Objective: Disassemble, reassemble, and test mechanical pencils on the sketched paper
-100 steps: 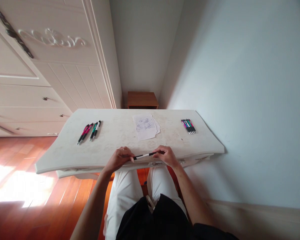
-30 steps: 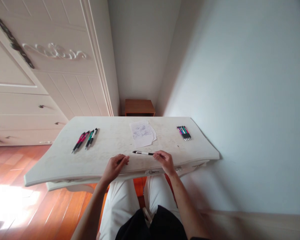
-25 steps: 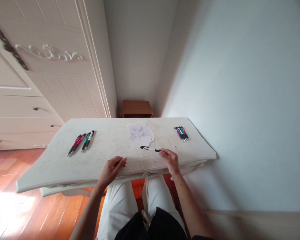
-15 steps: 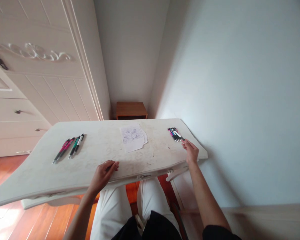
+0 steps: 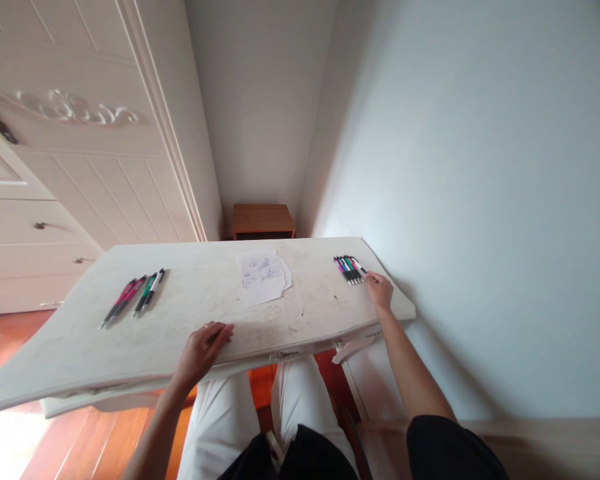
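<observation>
My right hand (image 5: 379,291) is closed on the lower end of a white pen (image 5: 359,265) with black parts, at the right end of a row of pens. That row of pens (image 5: 347,270), in pink, blue, green and white with black grips, lies close together on the white table (image 5: 200,280). My left hand (image 5: 207,343) rests near the table's front edge, its fingers curled in with nothing visible in them. Nearest to it lie scribbled paper sheets (image 5: 263,277), one partly over another.
On the left side of the table lie two pink pens (image 5: 124,300), a green pen (image 5: 145,293) and a white pen (image 5: 154,289). A wall (image 5: 455,200) borders the right. Behind the table stands a small brown wooden cabinet (image 5: 263,219), with a white wardrobe (image 5: 105,180) at left.
My right hand has brought the white pen down to the right end of the row, more in line with the others. My left hand stays resting on the table.
</observation>
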